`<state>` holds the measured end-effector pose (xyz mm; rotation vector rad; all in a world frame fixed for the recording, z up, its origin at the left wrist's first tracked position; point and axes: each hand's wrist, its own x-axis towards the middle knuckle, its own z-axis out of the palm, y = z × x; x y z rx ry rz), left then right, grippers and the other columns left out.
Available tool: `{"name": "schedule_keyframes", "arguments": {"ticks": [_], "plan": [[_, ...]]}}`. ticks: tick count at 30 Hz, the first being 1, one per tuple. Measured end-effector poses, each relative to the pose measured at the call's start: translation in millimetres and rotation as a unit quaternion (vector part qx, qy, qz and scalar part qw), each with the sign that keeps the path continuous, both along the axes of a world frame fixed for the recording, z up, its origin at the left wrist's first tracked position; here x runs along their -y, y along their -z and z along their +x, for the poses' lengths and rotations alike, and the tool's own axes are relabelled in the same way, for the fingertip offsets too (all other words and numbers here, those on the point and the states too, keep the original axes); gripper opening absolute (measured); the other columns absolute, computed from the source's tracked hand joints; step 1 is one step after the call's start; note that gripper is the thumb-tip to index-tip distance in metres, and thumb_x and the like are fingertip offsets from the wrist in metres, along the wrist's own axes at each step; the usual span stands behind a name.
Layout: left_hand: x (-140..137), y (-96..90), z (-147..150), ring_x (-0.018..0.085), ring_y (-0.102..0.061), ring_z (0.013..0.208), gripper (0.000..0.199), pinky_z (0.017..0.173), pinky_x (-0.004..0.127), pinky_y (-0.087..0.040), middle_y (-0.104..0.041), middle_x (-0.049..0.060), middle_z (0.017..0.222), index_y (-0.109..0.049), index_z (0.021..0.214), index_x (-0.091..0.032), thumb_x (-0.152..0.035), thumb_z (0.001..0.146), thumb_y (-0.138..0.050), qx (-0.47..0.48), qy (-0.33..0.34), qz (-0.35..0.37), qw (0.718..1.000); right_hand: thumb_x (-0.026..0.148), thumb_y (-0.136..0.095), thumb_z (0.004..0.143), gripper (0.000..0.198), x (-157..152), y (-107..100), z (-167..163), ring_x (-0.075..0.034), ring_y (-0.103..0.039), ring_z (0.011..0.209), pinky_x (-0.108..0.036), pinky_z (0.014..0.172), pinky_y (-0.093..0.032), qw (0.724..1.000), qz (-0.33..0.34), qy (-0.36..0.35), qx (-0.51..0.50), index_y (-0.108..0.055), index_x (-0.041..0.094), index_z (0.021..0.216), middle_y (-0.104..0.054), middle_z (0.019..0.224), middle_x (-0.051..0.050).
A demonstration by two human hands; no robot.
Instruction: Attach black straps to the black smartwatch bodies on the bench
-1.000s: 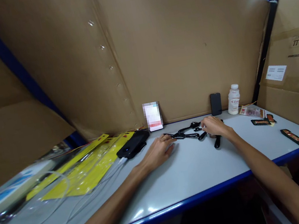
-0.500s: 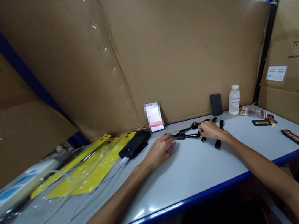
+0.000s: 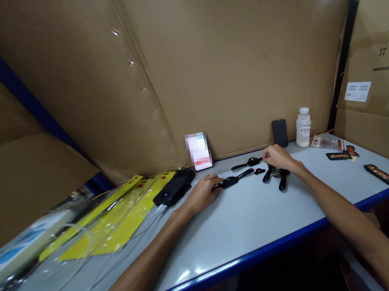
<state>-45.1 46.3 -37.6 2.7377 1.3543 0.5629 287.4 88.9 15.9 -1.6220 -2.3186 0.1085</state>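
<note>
Resting my left hand [image 3: 204,191] at the left end of a black tool [image 3: 229,182] on the worktop [image 3: 232,229], fingers bent over it (clamped or just touching, can't tell). Right hand [image 3: 277,157]: fingertips bunched together by the right end of the farther black tool [image 3: 252,161], grip unclear. Small black piece [image 3: 259,170] just off the near tool's right end; black handles [image 3: 283,182] below my right hand.

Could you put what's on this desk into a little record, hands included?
Left hand: at one end of a black tool, grip unclear
Right hand: over black handles, hold unclear
Between hands: small black piece
Back: lit screen, dark phone, white bottle
Left side: yellow packaging, black device with white cable
Right side: small dark packets
</note>
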Motion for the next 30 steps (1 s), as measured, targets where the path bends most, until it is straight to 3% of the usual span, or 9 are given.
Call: {"name": "schedule_keyframes", "arguments": {"ticks": [2, 5, 9, 13, 17, 26, 30], "plan": [[3.6, -4.1, 0.0, 0.025, -0.065, 0.104, 0.028, 0.094, 0.036, -0.05, -0.071, 0.01, 0.109, -0.073, 0.115, -0.017, -0.018, 0.093, -0.056, -0.001, -0.005, -0.01, 1.0, 0.016, -0.063, 0.083, 0.018, -0.4, -8.3, 11.5, -0.018, -0.07, 0.086, -0.022, 0.067, -0.041, 1.0, -0.013, 0.004, 0.007, -0.079, 0.019, 0.091, -0.078, 0.095, -0.007], [7.8, -7.0, 0.9, 0.024, -0.066, 0.1, 0.026, 0.09, 0.033, -0.05, -0.071, 0.009, 0.104, -0.075, 0.11, -0.019, -0.017, 0.092, -0.057, -0.006, -0.015, -0.015, 1.0, 0.021, -0.074, 0.074, 0.011, 2.9, -15.0, 21.1, -0.017, -0.069, 0.079, -0.022, 0.062, -0.039, 0.993, -0.088, -0.018, 0.077, -0.079, 0.019, 0.083, -0.077, 0.085, -0.004], [10.7, -8.6, 2.3, 0.023, -0.067, 0.097, 0.032, 0.087, 0.031, -0.05, -0.069, 0.008, 0.104, -0.076, 0.113, -0.021, -0.013, 0.091, -0.053, -0.015, -0.024, -0.019, 0.999, 0.026, -0.085, 0.062, 0.028, 10.8, -15.9, 17.0, -0.017, -0.067, 0.071, -0.022, 0.058, -0.04, 0.975, -0.163, -0.011, 0.149, -0.079, 0.019, 0.089, -0.075, 0.085, -0.004], [10.7, -9.2, 0.6, 0.024, -0.066, 0.097, 0.034, 0.087, 0.031, -0.05, -0.067, 0.009, 0.105, -0.076, 0.115, -0.021, -0.012, 0.091, -0.054, -0.039, -0.02, -0.024, 0.999, 0.026, -0.085, 0.064, 0.033, 14.9, -17.1, 11.2, -0.016, -0.065, 0.064, -0.024, 0.054, -0.043, 0.965, -0.197, 0.022, 0.173, -0.077, 0.015, 0.093, -0.074, 0.092, -0.007], [12.3, -11.9, -1.2, 0.023, -0.065, 0.098, 0.037, 0.089, 0.03, -0.049, -0.065, 0.008, 0.104, -0.074, 0.121, -0.025, -0.014, 0.092, -0.055, -0.054, -0.002, -0.031, 0.998, 0.022, -0.084, 0.065, 0.027, 11.8, -16.6, 12.4, -0.014, -0.063, 0.062, -0.022, 0.052, -0.046, 0.964, -0.228, 0.036, 0.128, -0.074, 0.013, 0.089, -0.073, 0.092, -0.007], [19.5, -18.1, 0.6, 0.021, -0.066, 0.09, 0.036, 0.08, 0.027, -0.049, -0.065, 0.006, 0.102, -0.073, 0.122, -0.028, -0.019, 0.093, -0.054, -0.07, 0.0, -0.035, 0.997, 0.026, -0.087, 0.056, 0.026, -3.9, -5.9, 24.3, -0.016, -0.06, 0.062, -0.022, 0.049, -0.045, 0.971, -0.231, 0.023, 0.063, -0.069, 0.016, 0.071, -0.065, 0.068, -0.002], [17.1, -21.2, -2.5, 0.022, -0.068, 0.094, 0.032, 0.081, 0.028, -0.049, -0.07, 0.006, 0.104, -0.075, 0.114, -0.026, -0.018, 0.09, -0.056, -0.062, 0.017, -0.038, 0.997, 0.027, -0.087, 0.056, 0.029, -7.8, -2.1, 24.8, -0.015, -0.059, 0.062, -0.022, 0.05, -0.041, 0.975, -0.208, 0.014, 0.073, -0.071, 0.017, 0.077, -0.065, 0.067, 0.0]]}}
